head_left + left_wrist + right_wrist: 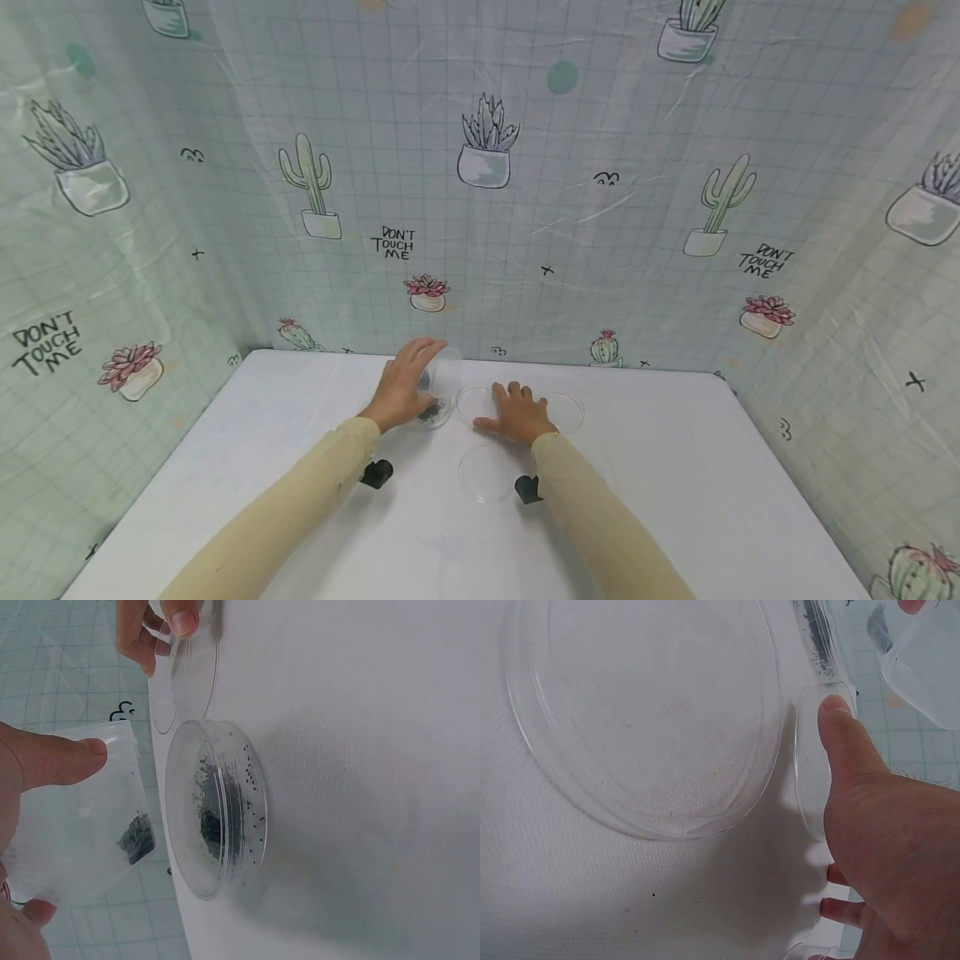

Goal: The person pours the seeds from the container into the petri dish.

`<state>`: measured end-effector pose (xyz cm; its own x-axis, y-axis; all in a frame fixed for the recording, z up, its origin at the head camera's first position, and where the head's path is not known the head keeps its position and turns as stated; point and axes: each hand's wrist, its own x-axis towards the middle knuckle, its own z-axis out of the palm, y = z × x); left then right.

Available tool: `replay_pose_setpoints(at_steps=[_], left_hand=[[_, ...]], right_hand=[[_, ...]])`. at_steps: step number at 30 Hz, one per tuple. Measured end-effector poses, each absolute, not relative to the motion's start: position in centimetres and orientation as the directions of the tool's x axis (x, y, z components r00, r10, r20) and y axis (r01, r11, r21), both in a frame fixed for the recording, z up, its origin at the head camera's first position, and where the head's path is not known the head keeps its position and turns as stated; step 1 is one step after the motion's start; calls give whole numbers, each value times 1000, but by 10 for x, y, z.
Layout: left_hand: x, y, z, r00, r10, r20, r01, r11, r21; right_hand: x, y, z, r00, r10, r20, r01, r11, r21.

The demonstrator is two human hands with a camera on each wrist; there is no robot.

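My left hand [405,387] holds a clear plastic bag [90,817], its thumb lying on the near face. Dark granules [136,840] have gathered in the bag's lower corner. Close by on the table, a clear petri dish [251,810] contains a heap of dark granules, with some scattered on its floor. To the right, my right hand [519,414] has its fingers spread, thumb and fingertips at the rim of a second clear dish [463,408]. The right wrist view shows the thumb overlapping that dish [810,761].
Another clear dish [486,473] lies nearer on the white table [420,542]; one more [572,412] is right of my right hand. A patterned curtain [525,225] rises behind and at both sides. Black pieces [377,473] show under my wrists.
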<state>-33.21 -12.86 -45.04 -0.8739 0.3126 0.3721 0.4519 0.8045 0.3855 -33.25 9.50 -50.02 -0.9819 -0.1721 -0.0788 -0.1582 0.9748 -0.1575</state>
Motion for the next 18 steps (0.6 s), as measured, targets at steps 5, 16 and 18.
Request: replay_pose_setpoints(at_steps=[5, 16, 18], left_hand=[[-333, -126, -452, -863, 334, 380, 469, 809, 354], [-331, -119, -451, -855, 377, 357, 489, 815, 310], [-331, -118, -451, -850, 385, 360, 496, 815, 300]], right_hand=[[-331, 95, -498, -981, -175, -80, -161, 974, -157], [-330, 94, -496, -981, -173, -86, -159, 976, -150], [-330, 94, -496, -981, -175, -84, -161, 976, -148]])
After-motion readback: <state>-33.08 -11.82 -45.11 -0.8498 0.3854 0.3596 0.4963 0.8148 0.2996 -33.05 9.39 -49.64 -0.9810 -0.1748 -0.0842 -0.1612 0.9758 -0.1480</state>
